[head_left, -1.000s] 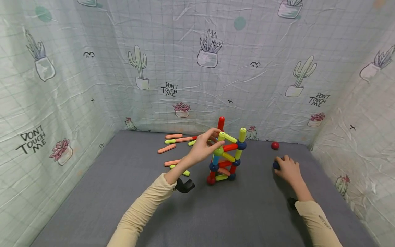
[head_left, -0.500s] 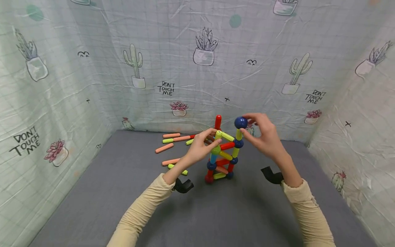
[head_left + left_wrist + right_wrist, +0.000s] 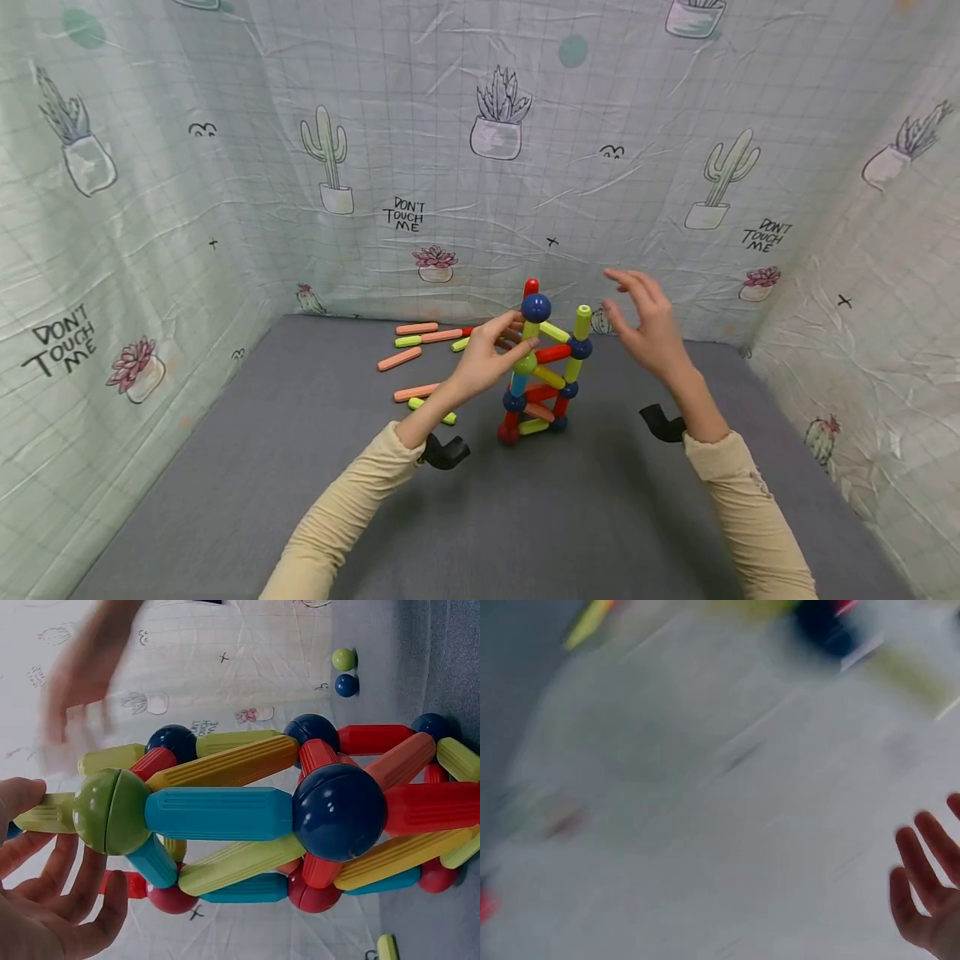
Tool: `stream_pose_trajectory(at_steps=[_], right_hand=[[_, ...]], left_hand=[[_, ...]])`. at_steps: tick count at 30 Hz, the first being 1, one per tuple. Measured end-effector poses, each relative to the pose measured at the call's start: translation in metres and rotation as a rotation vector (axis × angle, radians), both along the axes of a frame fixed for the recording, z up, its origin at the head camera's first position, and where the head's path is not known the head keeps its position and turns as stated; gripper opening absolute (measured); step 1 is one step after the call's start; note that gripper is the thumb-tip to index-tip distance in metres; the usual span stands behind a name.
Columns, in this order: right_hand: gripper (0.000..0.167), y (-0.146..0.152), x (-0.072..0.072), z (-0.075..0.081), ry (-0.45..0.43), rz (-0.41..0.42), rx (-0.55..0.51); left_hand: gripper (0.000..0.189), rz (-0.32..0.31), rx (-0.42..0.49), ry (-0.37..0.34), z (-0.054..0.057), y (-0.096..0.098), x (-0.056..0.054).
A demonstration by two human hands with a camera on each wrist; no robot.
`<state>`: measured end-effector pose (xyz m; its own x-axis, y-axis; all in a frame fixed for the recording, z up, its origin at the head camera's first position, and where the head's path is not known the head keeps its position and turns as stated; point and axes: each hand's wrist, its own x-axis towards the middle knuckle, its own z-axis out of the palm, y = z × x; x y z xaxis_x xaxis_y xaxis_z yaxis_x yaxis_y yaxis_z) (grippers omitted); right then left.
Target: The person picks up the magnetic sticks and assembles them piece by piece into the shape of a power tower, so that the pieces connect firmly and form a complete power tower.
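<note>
A tower of coloured rods and balls (image 3: 552, 354) stands upright on the grey tabletop. My left hand (image 3: 486, 357) holds its near left post; in the left wrist view thumb and fingers pinch the top lime rod (image 3: 46, 814), beside the green ball (image 3: 112, 811). On that rod's upper end sits a dark blue ball (image 3: 536, 308). To the right of the tower my right hand (image 3: 647, 329) is raised, fingers apart and holding nothing. Nearest to it is a bare-topped lime rod (image 3: 583, 321) on the right post. The right wrist view is mostly blurred.
Loose orange rods (image 3: 400, 359) and a lime rod (image 3: 432, 412) lie left of the tower, partly behind the left forearm. A green ball (image 3: 344, 659) and a blue ball (image 3: 346, 685) rest on the tabletop. Patterned cloth (image 3: 247, 250) walls in the back and sides.
My right hand took a dark blue ball from the table's right side and brought it to the tower. The ball now tops the left post, released; the left hand kept its place.
</note>
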<state>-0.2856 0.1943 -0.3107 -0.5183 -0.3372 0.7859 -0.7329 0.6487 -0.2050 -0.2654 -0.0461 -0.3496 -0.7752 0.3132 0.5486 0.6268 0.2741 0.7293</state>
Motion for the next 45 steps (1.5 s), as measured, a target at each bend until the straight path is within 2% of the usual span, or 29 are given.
stream_pose_trajectory(at_steps=[2,4,6,9,12,16,21,23,26,28,30,33,35,37,39,42,45], right_hand=[[0.033,0.030,-0.017,-0.019,-0.002,-0.157,-0.003],[0.028,0.059,-0.032,-0.043,-0.069,-0.316,0.059],[0.028,0.083,-0.042,-0.067,-0.189,-0.454,0.169],[0.031,0.112,-0.051,-0.098,-0.396,-0.569,0.327],[0.033,0.133,-0.058,-0.121,-0.515,-0.614,0.422],[0.035,0.149,-0.065,-0.143,-0.589,-0.623,0.510],[0.041,0.154,-0.066,-0.155,-0.644,-0.627,0.643],[0.042,0.153,-0.065,-0.155,-0.604,-0.626,0.649],[0.041,0.143,-0.064,-0.142,-0.463,-0.612,0.573],[0.042,0.127,-0.065,-0.122,-0.336,-0.574,0.461],[0.043,0.103,-0.063,-0.091,-0.283,-0.490,0.325],[0.045,0.062,-0.054,-0.033,-0.298,-0.313,0.139],[0.043,0.035,-0.044,0.006,-0.326,-0.197,0.086],[0.042,0.010,-0.035,0.036,-0.314,-0.102,0.101],[0.041,-0.012,-0.031,0.056,-0.254,-0.023,0.171],[0.041,-0.038,-0.031,0.068,-0.170,0.058,0.284],[0.042,-0.055,-0.036,0.066,-0.147,0.050,0.382]], left_hand=[[0.033,0.003,-0.004,0.004,0.000,0.000,-0.001],[0.033,0.005,-0.009,0.011,-0.001,0.000,-0.001],[0.032,0.004,-0.009,0.017,-0.002,0.000,-0.002],[0.031,0.003,-0.004,0.029,-0.002,0.000,-0.003],[0.031,0.000,-0.004,0.036,-0.002,0.000,-0.003],[0.030,-0.006,-0.005,0.021,-0.001,0.001,-0.002],[0.032,-0.025,0.008,-0.009,0.000,0.002,-0.002],[0.033,-0.033,0.006,-0.023,0.001,0.003,-0.001],[0.033,-0.034,0.000,-0.028,0.012,0.003,0.010],[0.032,-0.027,-0.003,-0.027,0.019,0.002,0.017],[0.031,-0.016,-0.002,-0.019,0.025,0.001,0.024],[0.031,0.002,-0.003,-0.010,0.024,0.001,0.024],[0.031,0.012,-0.005,-0.001,0.024,0.002,0.024],[0.030,0.015,-0.001,0.012,0.024,0.002,0.025],[0.028,0.013,0.005,0.023,0.025,0.002,0.026],[0.027,0.007,0.010,0.029,0.025,0.002,0.025],[0.027,0.003,0.004,0.026,0.021,0.002,0.021]])
